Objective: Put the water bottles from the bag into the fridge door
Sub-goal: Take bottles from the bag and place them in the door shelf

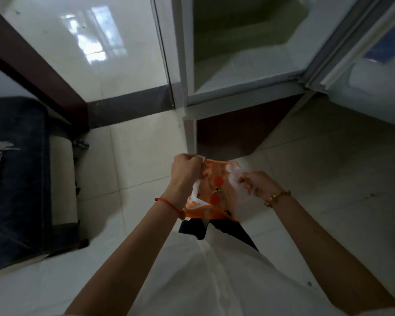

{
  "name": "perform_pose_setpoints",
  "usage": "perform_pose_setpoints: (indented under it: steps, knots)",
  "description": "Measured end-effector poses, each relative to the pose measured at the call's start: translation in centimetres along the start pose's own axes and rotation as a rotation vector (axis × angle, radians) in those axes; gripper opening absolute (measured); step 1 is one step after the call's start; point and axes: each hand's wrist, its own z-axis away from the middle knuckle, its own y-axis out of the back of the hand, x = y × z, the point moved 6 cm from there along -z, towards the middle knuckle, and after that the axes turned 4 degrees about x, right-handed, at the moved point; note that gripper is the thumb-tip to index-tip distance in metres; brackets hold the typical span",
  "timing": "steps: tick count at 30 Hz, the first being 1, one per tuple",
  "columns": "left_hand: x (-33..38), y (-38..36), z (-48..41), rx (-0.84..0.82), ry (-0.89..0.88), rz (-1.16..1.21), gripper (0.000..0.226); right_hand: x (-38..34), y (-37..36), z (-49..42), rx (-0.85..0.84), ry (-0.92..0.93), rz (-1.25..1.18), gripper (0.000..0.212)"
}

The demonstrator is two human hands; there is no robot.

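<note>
- Orange-and-white thin plastic makes up the bag (200, 207), which hangs in front of the person's waist above the tiled floor (141, 151), with its mouth pulled apart between both hands.
- The left hand (185, 169) has its grip closed in a fist round the bag's left rim.
- The right hand (255, 184) pinches the whitish right rim, with its fingers curled into a narrow grip on the film.
- Two round orange-red discs show inside the bag. They are probably the caps of the water bottles (218, 180), but the picture is blurred there and neither their bodies nor their number can be read.
- The film looks soft and slippery and will give no support, while full bottles would likely be fairly heavy and smooth-sided.
- A sound hold would be round the neck just under the cap, or round the body, with the other hand keeping the rim open.
- The fridge (244, 65) stands open ahead, with the fridge door (374, 87) swung out to the right.
- What the door's pale inner shelf holds cannot be made out, and the bottles are not yet out of the bag.
</note>
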Motion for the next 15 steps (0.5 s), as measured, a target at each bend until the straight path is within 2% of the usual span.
perform_pose_setpoints:
  steps: [4, 11, 15]
  knots:
    - [2.3, -2.7, 2.2, -0.129, -0.008, -0.031, 0.016, 1.8, 3.2, 2.6, 0.098, 0.001, -0.106, 0.031]
    - [6.9, -8.1, 6.9, -0.378, -0.036, -0.023, 0.031, 5.4, 8.7, 7.0, 0.308, 0.0, -0.185, 0.028]
    - [7.9, -11.0, 8.9, -0.479, -0.015, -0.027, 0.025, 7.9, 11.6, 9.0, 0.402, -0.098, -0.231, 0.03]
